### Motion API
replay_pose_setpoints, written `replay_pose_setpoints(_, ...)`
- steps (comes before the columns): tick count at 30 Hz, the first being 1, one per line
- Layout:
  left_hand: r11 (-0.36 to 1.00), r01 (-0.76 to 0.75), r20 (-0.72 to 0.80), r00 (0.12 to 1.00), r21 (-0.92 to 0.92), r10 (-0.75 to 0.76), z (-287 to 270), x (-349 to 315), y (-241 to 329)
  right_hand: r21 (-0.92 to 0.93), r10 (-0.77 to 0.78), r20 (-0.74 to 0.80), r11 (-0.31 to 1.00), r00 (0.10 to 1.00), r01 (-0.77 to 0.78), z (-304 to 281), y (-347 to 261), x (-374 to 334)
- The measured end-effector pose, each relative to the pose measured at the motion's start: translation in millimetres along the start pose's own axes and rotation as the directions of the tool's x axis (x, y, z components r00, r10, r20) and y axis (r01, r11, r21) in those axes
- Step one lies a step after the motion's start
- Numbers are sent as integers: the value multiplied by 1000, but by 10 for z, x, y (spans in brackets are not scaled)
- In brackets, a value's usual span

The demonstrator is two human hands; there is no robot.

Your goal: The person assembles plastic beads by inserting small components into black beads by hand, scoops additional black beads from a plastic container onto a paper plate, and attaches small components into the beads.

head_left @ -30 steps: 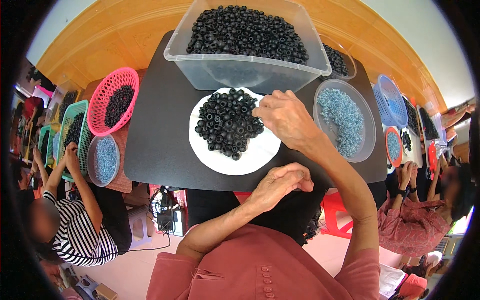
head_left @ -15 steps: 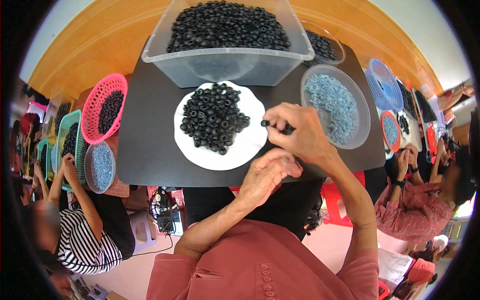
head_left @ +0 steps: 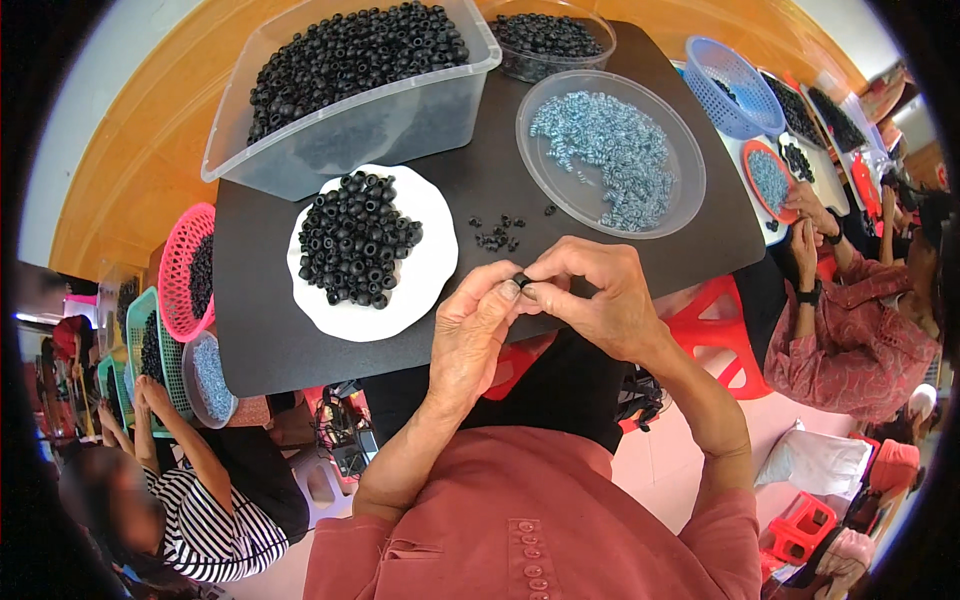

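Observation:
My left hand [head_left: 468, 328] and my right hand [head_left: 605, 295] meet at the table's near edge. Their fingertips pinch one small black hollow piece [head_left: 522, 280] from both sides. Just beyond them several small black pieces [head_left: 497, 238] lie loose on the dark table. Left of these stands a white scalloped plate [head_left: 430, 290] with a heap of round black hollow pieces [head_left: 350, 240]. Beyond my right hand, a round clear tub [head_left: 685, 185] holds many tiny bluish coils [head_left: 615, 150] that look like springs.
A large clear bin [head_left: 400, 120] full of black pieces stands at the back, beside a smaller round tub [head_left: 550, 45] of them. Left is a pink basket [head_left: 185, 280]. Co-workers sit at the left [head_left: 215, 520] and right [head_left: 850, 350]. A red stool [head_left: 715, 330] stands under the table.
The view has turned, shifting the table's things. My right hand has left the plate's edge and met my left hand at the black piece. Several small black pieces now show loose on the table.

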State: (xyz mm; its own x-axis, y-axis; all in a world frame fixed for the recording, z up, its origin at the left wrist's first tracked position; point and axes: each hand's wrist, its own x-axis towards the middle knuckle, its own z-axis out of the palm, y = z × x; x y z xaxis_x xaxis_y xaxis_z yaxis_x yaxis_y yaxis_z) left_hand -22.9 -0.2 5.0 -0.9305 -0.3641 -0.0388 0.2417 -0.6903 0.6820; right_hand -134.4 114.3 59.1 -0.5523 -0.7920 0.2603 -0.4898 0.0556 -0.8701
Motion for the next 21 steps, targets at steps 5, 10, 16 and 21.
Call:
replay_pose_setpoints(5,999,33,-3,999,22,-33,5,5,16,75,2,-47,997,999,2,36,63,-54)
replay_pose_setpoints(10,996,87,75,993,26,-89,-62,11,41,233,63,-57,971,996,-48,82,112,-121)
replay_pose_setpoints(16,995,92,27,995,-43,-91,-57,-19,56,-190,-125,-190,978,974,88,16,167,-44)
replay_pose_setpoints(21,993,100,23,995,-58,-99,-73,0,53,-474,-189,14,863,982,173,63,285,258)
